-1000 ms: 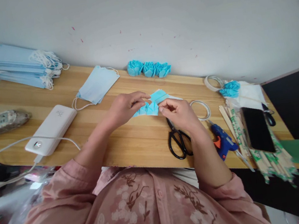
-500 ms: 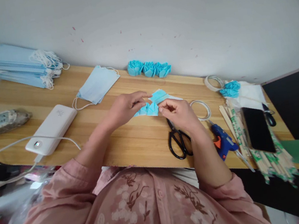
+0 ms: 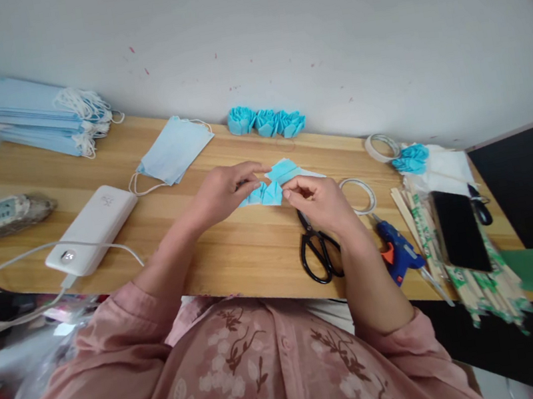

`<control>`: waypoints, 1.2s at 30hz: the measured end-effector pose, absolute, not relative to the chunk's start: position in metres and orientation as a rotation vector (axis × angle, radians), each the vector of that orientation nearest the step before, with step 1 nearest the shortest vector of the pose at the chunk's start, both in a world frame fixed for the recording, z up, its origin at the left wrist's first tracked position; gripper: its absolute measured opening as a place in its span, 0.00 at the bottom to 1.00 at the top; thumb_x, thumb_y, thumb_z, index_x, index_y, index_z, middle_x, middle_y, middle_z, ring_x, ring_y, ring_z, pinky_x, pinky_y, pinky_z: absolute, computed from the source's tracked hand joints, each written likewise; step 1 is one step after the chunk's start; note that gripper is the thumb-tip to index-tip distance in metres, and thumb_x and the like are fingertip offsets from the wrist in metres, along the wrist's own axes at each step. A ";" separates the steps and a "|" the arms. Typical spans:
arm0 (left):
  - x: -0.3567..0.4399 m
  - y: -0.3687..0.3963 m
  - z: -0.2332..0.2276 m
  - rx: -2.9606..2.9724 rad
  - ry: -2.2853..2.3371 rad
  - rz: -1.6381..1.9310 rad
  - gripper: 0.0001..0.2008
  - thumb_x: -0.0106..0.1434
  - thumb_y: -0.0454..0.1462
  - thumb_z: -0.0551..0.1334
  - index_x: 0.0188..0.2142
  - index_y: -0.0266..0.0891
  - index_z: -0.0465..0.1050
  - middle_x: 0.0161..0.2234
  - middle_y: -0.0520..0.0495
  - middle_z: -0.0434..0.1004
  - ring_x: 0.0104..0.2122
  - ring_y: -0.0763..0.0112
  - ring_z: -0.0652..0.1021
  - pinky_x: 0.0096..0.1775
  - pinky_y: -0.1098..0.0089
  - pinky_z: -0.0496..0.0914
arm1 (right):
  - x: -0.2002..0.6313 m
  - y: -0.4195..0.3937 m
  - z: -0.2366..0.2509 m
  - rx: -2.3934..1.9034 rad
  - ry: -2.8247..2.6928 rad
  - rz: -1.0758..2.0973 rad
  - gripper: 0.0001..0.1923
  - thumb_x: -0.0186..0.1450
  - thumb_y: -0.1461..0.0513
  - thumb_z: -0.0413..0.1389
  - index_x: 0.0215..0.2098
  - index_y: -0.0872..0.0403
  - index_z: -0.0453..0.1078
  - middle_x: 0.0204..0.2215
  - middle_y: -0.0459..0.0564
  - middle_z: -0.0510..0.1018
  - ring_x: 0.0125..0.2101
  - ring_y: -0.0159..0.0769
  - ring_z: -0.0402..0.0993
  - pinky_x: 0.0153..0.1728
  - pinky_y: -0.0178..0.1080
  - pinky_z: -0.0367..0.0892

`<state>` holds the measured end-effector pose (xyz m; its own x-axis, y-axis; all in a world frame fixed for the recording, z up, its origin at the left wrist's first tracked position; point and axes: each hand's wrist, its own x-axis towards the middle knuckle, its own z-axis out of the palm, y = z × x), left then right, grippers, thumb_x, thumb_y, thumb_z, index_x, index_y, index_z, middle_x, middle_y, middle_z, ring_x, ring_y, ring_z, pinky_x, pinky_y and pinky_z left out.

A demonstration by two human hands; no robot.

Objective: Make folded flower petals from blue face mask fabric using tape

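Observation:
A folded, pleated strip of light blue mask fabric [image 3: 271,193] lies between my two hands at the middle of the table. My right hand [image 3: 318,201] pinches its right end between thumb and fingers. At the left end, the thumb of my left hand [image 3: 225,191] presses on the strip, its fingers curled over and partly hiding it. Flat blue fabric pieces [image 3: 283,170] lie just behind, with a white sheet partly covered by my right hand. Black-handled scissors [image 3: 316,255] lie under my right wrist, their blades mostly hidden.
Three blue fabric flowers [image 3: 266,123] stand by the wall. Masks [image 3: 175,150] and a mask stack [image 3: 41,117] lie left, near a white power bank [image 3: 92,230]. Rightward are tape rolls [image 3: 371,195], a blue glue gun [image 3: 399,252], wrapped chopsticks [image 3: 488,289] and a phone [image 3: 461,229].

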<state>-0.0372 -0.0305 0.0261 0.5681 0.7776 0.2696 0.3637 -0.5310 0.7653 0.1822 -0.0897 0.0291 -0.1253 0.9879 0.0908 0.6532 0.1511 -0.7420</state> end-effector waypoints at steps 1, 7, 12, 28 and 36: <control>-0.037 -0.030 0.026 2.137 0.915 0.803 0.17 0.66 0.37 0.58 0.52 0.39 0.76 0.41 0.45 0.84 0.39 0.69 0.82 0.41 0.74 0.72 | 0.182 -0.090 0.029 -1.563 -1.846 0.741 0.09 0.63 0.59 0.55 0.29 0.54 0.74 0.23 0.44 0.73 0.24 0.29 0.63 0.29 0.34 0.58; -0.037 -0.031 0.028 2.137 0.951 0.807 0.19 0.65 0.36 0.57 0.54 0.40 0.75 0.41 0.45 0.84 0.38 0.70 0.82 0.39 0.75 0.71 | 0.184 -0.089 0.027 -1.557 -1.840 0.721 0.12 0.64 0.58 0.54 0.31 0.54 0.77 0.22 0.44 0.73 0.23 0.29 0.64 0.29 0.34 0.59; -0.037 -0.032 0.027 2.122 0.982 0.837 0.19 0.65 0.36 0.58 0.54 0.39 0.75 0.41 0.45 0.84 0.38 0.71 0.82 0.40 0.75 0.71 | 0.187 -0.089 0.025 -1.534 -1.774 0.743 0.17 0.68 0.53 0.52 0.44 0.52 0.79 0.23 0.45 0.75 0.24 0.32 0.68 0.30 0.36 0.64; -0.029 -0.038 0.022 1.939 0.978 1.058 0.19 0.65 0.38 0.60 0.54 0.38 0.74 0.39 0.45 0.83 0.37 0.71 0.81 0.40 0.73 0.73 | 0.160 -0.088 0.012 -1.208 -1.365 1.398 0.38 0.60 0.48 0.60 0.66 0.41 0.56 0.55 0.50 0.73 0.51 0.43 0.74 0.46 0.47 0.76; -0.025 -0.042 0.021 2.008 0.969 0.995 0.18 0.64 0.35 0.59 0.54 0.40 0.75 0.40 0.45 0.83 0.39 0.70 0.82 0.41 0.73 0.73 | 0.160 -0.085 0.006 -1.158 -1.348 1.316 0.32 0.60 0.55 0.61 0.61 0.44 0.63 0.61 0.49 0.68 0.58 0.48 0.67 0.52 0.52 0.73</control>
<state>-0.0248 -0.0417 0.0207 0.4292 0.8385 0.3356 0.3135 -0.4868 0.8153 0.1605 -0.0853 0.0058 -0.1595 0.9871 -0.0093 0.0323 -0.0041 -0.9995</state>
